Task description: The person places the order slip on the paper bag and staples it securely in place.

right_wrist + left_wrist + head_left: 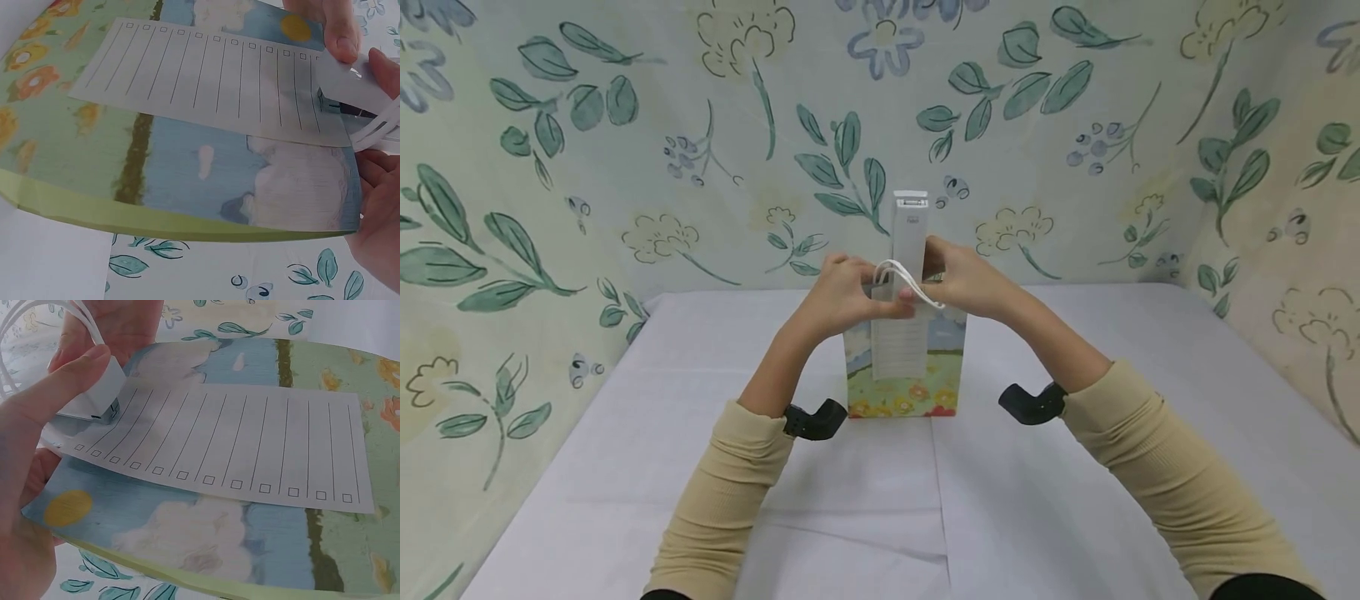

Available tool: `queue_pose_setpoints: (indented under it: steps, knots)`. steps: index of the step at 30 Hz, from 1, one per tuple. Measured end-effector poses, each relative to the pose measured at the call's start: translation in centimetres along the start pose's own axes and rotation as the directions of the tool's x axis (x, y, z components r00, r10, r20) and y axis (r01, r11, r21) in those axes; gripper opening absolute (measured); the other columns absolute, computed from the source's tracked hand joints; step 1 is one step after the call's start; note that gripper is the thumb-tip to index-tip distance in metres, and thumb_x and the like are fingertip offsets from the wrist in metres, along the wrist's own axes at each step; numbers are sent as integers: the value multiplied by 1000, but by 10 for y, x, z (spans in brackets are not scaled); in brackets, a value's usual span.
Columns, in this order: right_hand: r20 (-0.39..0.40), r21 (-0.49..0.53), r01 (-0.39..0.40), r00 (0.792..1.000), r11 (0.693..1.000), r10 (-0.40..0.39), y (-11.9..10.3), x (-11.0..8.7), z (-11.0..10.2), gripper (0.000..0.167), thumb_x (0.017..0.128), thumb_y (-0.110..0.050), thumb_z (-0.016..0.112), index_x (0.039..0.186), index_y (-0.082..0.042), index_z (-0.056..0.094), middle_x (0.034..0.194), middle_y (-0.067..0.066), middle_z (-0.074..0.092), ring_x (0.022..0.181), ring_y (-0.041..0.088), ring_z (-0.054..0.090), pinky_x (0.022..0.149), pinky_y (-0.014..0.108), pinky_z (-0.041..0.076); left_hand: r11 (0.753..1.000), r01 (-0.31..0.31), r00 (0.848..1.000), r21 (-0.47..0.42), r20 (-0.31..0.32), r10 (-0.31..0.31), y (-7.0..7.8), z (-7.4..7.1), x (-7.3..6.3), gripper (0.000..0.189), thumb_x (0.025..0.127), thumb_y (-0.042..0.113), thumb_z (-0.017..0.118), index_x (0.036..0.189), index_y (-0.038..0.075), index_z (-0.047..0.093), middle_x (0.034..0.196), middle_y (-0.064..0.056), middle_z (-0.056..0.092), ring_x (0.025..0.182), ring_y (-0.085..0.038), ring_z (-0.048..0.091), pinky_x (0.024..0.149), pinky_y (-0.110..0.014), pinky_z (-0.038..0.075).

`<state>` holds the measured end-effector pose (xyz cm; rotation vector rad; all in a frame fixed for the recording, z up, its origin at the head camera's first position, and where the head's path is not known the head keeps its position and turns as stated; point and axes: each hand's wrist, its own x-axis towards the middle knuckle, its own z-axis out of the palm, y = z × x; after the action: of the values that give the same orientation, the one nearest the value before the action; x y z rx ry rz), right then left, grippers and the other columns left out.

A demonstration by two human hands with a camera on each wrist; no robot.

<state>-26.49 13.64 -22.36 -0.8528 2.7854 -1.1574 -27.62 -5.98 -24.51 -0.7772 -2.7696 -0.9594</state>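
Note:
A paper gift bag (943,379) with painted sky and flowers stands upright on the table. A white strip of lined paper (898,354) with small checkboxes lies flat against its front, reaching the top edge. What looks like a white stapler (911,242) rises upright from that edge, its metal end over the paper's top in both wrist views. My left hand (848,298) pinches stapler and bag edge, thumb in front, fingers behind. My right hand (972,282) grips them from the other side, its thumb on the stapler. A white cord handle (891,265) loops before the stapler.
A white cloth (760,492) with creases covers the table. Behind it hangs a floral curtain (865,100), continuing along the left and right sides. Black wrist cameras (816,419) are worn at the cuffs of both sleeves.

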Motion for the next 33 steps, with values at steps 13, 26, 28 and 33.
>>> queue_pose_setpoints:
  steps: [13,26,28,33]
  knots:
    - [18,39,-54,998,998,53,2,1,0,62,76,-34,69,128,-12,42,120,8,56,114,25,51,92,49,42,967,-140,989,213,-9,145,0,-1,-8,65,68,60,68,115,15,60,108,2,64,105,-15,53,106,-42,16]
    - [3,124,-20,1000,992,20,7,1,1,65,78,-34,66,131,-11,37,113,12,55,100,26,58,77,42,51,973,-212,969,-92,-150,197,-18,11,-15,87,72,36,76,143,21,29,147,-1,27,133,-21,30,104,-47,33]
    - [1,148,-20,1000,989,20,9,1,1,65,79,-33,66,133,-12,35,114,13,55,99,26,58,78,42,51,968,-192,969,-163,-185,162,-22,16,-16,91,73,33,76,145,25,21,148,0,25,131,-20,33,103,-47,33]
    - [-8,206,-29,999,978,31,9,2,0,65,81,-33,64,134,-12,33,119,13,53,101,27,57,79,43,51,930,-158,967,-332,-241,78,-31,27,-17,100,75,28,75,146,34,5,148,-1,25,126,-20,41,101,-49,35]
